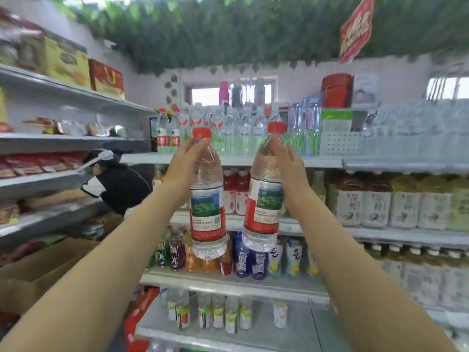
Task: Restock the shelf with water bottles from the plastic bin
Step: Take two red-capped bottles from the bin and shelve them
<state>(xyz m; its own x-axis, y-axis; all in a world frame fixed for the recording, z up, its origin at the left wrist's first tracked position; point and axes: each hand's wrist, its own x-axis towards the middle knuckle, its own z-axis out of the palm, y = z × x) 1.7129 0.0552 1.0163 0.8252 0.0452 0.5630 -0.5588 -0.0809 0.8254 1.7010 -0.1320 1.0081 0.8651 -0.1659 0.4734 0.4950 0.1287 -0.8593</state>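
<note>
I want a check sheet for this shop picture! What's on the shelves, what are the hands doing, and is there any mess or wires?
Surface: top shelf holds rows of clear bottles; coloured drinks stand on shelves below.
Job's things: left bottle and right bottle, red caps, both held up in front of the shelves; bin not in view.
Clutter: open cardboard box at lower left.
Grippers: left hand grips the left bottle near its neck; right hand grips the right bottle the same way.
Cables: nothing seen.
Surroundings: a person leans over at left; leaf garland and red sign overhead.
</note>
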